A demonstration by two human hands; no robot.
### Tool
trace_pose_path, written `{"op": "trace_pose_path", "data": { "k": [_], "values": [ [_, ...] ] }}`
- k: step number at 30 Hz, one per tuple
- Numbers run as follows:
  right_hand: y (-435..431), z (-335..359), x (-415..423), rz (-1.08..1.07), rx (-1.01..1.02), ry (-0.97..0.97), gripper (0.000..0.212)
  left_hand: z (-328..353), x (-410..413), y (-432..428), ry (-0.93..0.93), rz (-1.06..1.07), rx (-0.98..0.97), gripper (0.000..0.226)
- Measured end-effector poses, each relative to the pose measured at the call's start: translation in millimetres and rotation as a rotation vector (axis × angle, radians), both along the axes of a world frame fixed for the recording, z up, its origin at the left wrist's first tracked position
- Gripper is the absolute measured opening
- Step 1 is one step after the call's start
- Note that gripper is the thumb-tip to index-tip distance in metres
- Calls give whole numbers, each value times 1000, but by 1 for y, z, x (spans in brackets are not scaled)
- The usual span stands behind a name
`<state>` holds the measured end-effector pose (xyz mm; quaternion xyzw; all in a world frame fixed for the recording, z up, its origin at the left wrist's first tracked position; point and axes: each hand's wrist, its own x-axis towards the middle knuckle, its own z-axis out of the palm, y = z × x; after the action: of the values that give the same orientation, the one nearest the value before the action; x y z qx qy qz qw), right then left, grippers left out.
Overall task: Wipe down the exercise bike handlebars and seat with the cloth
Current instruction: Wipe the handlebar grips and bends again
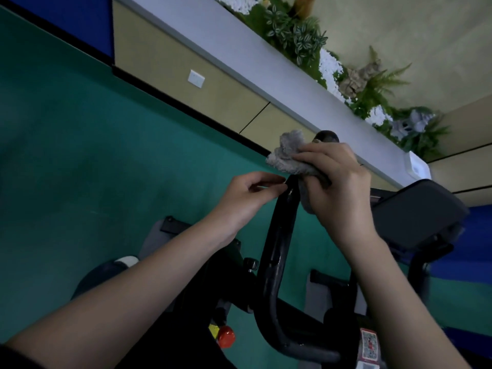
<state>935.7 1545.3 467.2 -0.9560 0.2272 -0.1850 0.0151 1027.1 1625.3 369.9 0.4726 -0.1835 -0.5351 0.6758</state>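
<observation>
Setting: green floor (80,155) across 9 o'clock, tan wall panels (199,83) and a pale ledge (239,57) with plants (298,35) running from 12 towards 2 o'clock.

We note the black handlebar (279,235) as a tall loop rising from 6 o'clock to frame centre. The grey cloth (287,155) sits at its top end, bunched and draped over the tube.

Right grip (338,187): fingers curled round the cloth, pressing it to the bar. Left grip (239,201): just at 9 o'clock of the bar, fingers bent, tips at the tube; whether it pinches the bar we cannot tell.

A dark padded part (415,209) at 3 o'clock may be the seat; unconfirmed.

Handling, our judgement: the cloth is soft, light and fluffy, so it will fold and slip unless wrapped around the tube and squeezed. The bar looks rigid and glossy, likely slick. Best hold is cloth fully round the tube, sliding down the length, with the free grip steadying the bar lower down
</observation>
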Motion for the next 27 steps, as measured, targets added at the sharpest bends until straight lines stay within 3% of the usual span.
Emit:
{"op": "trace_pose_path", "data": {
  "k": [7,14,18,23,27],
  "values": [
    [-11,26,21,83,-18,-15,26,4,-3,5,7,13,-29,15],
    [-8,19,25,155,9,284,26,4,-5,7,47,9,-42,21],
    [-14,27,27,138,39,162,22,2,-7,7,43,15,-36,21],
    [2,12,23,138,57,335,23,0,-9,4,70,35,-27,21],
    [-9,23,29,94,37,113,30,-1,-9,5,55,20,-29,24]
  ]
}}
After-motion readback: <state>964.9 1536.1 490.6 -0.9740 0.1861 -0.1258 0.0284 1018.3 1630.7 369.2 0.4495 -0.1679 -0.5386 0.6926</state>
